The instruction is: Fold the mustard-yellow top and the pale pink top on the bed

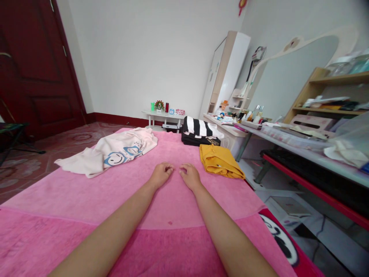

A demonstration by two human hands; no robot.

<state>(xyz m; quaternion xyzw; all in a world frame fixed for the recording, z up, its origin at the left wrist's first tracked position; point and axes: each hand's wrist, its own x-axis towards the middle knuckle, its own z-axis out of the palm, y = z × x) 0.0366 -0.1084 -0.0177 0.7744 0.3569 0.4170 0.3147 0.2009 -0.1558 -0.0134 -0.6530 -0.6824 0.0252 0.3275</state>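
Both my arms reach forward over a pink blanket (86, 192) spread on a bed. My left hand (161, 173) and my right hand (188, 175) rest side by side on the blanket, fingers curled under, almost touching, with nothing visible in them. A cream shirt with blue smiley faces (115, 152) lies crumpled to the left, beyond my left hand. A folded yellow garment (219, 161) lies just right of my right hand. Behind it a black-and-white striped garment (200, 129) sits on a dark folded one.
A cluttered desk (288, 142) with a red edge runs along the right, with wooden shelves (331, 92) above. A low white table (163, 115) with small items stands at the far wall. A dark red door (34, 65) is at the left.
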